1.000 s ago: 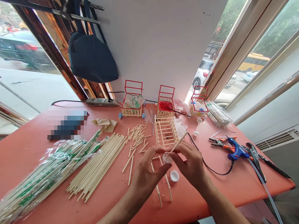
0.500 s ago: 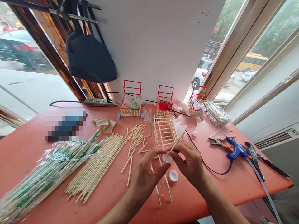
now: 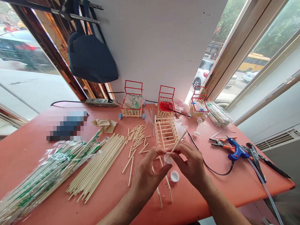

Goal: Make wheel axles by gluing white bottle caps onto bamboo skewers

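A white bottle cap (image 3: 168,159) is held in the fingers of my left hand (image 3: 148,170), above the table. My right hand (image 3: 191,162) pinches a short wooden stick (image 3: 180,141), which slants up to the right; its lower end meets the cap, partly hidden by my fingers. Just below my hands a second white cap (image 3: 174,176) lies on the table. Two long sticks (image 3: 169,189) lie beneath my hands, partly covered by them. Beyond my fingertips stands a small frame of wooden sticks (image 3: 166,132).
Cut stick pieces (image 3: 138,134) and a bundle of long sticks (image 3: 98,167) lie to the left. Three red-topped stick carts (image 3: 132,111) line the wall. On the right are a blue glue gun (image 3: 236,151), pliers (image 3: 219,142) and a black cable (image 3: 211,168).
Almost nothing differs. Both hands keep the same grip on the cap and the stick, and the whole view has shifted very slightly.
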`<control>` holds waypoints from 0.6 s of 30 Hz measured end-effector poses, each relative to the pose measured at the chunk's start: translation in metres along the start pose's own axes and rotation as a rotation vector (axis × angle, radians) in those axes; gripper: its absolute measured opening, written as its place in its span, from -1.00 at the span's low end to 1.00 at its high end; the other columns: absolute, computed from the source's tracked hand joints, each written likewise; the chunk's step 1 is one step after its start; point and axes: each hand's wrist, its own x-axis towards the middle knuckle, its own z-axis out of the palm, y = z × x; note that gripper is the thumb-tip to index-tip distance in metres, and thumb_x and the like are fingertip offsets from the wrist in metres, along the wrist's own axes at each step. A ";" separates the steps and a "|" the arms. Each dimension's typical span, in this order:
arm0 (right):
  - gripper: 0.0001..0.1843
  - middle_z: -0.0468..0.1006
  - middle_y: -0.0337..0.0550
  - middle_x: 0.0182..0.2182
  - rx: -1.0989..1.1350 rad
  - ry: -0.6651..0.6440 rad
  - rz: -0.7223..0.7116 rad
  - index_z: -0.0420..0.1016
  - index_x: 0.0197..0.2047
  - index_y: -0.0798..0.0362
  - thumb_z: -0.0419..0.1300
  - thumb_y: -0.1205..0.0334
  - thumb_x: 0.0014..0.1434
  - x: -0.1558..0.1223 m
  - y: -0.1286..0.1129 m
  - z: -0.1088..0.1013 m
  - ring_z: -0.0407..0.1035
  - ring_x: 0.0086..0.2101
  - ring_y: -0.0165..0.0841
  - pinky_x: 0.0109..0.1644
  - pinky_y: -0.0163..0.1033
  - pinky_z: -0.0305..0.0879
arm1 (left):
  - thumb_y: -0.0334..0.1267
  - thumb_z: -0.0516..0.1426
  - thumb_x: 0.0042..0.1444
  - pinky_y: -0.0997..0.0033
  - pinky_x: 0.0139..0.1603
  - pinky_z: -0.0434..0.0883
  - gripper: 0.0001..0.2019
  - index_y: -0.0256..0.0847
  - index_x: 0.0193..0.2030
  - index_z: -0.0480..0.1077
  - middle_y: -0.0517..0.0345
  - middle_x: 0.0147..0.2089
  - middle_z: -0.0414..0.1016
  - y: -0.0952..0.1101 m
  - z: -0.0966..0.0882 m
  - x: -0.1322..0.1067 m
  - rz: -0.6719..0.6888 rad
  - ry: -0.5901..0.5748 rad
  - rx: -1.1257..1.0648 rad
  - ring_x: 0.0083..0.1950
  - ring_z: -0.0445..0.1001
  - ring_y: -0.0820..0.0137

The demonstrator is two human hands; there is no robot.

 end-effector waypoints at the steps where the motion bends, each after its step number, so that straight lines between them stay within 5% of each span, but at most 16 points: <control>1: -0.80 0.61 -0.20 -0.38 0.000 -0.001 0.000 0.43 -0.32 -0.01 0.22 0.30 0.39 0.000 0.000 0.000 0.48 -0.34 -0.32 -0.22 -0.25 0.35 | -0.31 0.28 0.14 0.36 -0.06 0.52 -0.78 -0.02 -0.10 0.42 0.26 -0.09 0.67 0.000 0.000 0.000 0.002 -0.001 -0.002 0.00 0.66 0.29; 18: -0.77 0.63 -0.15 -0.39 -0.033 0.013 0.017 0.47 -0.34 0.00 0.20 0.24 0.41 -0.003 0.001 0.000 0.47 -0.38 -0.30 -0.28 -0.22 0.34 | -0.32 0.36 0.06 0.27 -0.08 0.54 -0.71 -0.08 -0.07 0.49 0.15 -0.08 0.69 0.001 -0.002 0.002 -0.026 -0.017 0.029 -0.01 0.66 0.17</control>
